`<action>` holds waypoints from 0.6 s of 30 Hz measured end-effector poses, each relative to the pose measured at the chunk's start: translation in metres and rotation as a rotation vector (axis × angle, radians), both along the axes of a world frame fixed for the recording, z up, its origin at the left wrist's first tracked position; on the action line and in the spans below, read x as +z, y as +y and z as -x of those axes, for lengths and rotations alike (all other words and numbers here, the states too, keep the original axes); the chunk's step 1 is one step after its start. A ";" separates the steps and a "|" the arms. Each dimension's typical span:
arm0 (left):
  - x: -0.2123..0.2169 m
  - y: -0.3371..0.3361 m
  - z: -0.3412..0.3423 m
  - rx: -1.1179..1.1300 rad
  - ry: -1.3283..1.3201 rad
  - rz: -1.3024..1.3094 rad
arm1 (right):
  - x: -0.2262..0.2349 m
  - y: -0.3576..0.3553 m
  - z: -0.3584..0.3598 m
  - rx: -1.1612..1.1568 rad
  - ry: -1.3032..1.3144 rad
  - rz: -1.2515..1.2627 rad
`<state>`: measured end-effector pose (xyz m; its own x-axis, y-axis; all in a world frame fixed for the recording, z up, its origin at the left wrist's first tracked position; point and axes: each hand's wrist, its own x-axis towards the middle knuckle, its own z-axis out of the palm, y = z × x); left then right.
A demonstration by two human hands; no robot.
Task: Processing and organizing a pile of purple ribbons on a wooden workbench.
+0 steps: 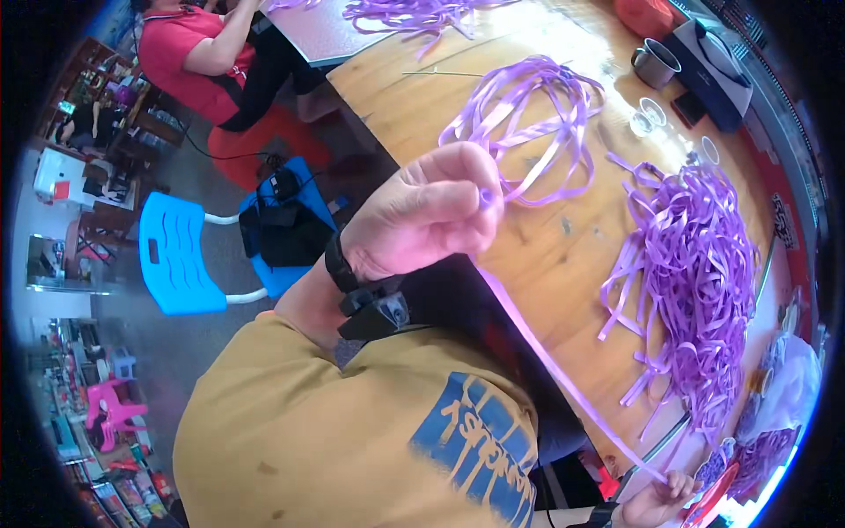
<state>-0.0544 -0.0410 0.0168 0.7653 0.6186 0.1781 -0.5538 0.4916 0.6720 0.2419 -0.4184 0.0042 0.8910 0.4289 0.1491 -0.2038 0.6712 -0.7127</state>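
My left hand (422, 211) is raised beside the table edge, thumb and fingers pinched shut on a purple ribbon; a small rolled bit of it shows at the fingertips. The ribbon (550, 361) runs taut from there down along the edge of the wooden table (546, 246). At its other end my right hand (656, 506), low at the right rim of the view, has its fingers closed around it. Beyond my left hand lies a loosely looped bundle of purple ribbon (581, 110). A thick heap of purple ribbon strips (695, 264) covers the right side of the table.
A metal mug (656, 63) and a dark box (709, 75) stand at the far right. Across the table sits a person in a red shirt (189, 57), near more ribbon (396, 13). A blue chair (180, 251) holding a black bag (282, 231) stands to my left.
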 end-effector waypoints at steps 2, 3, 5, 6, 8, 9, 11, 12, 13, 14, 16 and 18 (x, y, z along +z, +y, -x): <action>0.002 0.000 0.004 -0.061 -0.018 -0.010 | -0.005 -0.006 -0.007 -0.069 0.079 -0.030; 0.002 0.000 0.002 -0.068 -0.020 -0.007 | -0.005 -0.005 -0.006 -0.076 0.077 -0.028; 0.004 0.001 0.000 -0.089 -0.011 -0.019 | -0.004 -0.004 -0.004 -0.012 0.009 -0.025; 0.002 0.002 -0.002 -0.095 -0.016 -0.015 | -0.007 -0.010 -0.009 -0.019 0.005 -0.021; 0.001 0.001 -0.001 -0.115 -0.042 -0.020 | -0.020 -0.027 -0.028 0.118 0.147 -0.226; 0.001 0.001 -0.002 -0.118 -0.043 -0.019 | -0.021 -0.028 -0.029 0.116 0.146 -0.225; 0.001 -0.001 -0.003 -0.131 -0.032 -0.003 | -0.021 -0.033 -0.030 0.117 0.211 -0.302; 0.000 -0.001 -0.003 -0.136 -0.035 -0.001 | -0.022 -0.035 -0.031 0.111 0.207 -0.300; -0.001 0.001 -0.005 -0.130 -0.038 0.002 | -0.022 -0.038 -0.033 0.140 0.240 -0.360; -0.003 0.003 -0.006 -0.126 -0.041 0.007 | -0.023 -0.042 -0.034 0.166 0.272 -0.419; -0.004 0.005 -0.011 -0.086 -0.041 0.022 | -0.026 -0.043 -0.034 0.078 0.297 -0.405; -0.006 0.010 -0.010 -0.028 -0.061 0.031 | -0.029 -0.039 -0.034 0.088 0.355 -0.461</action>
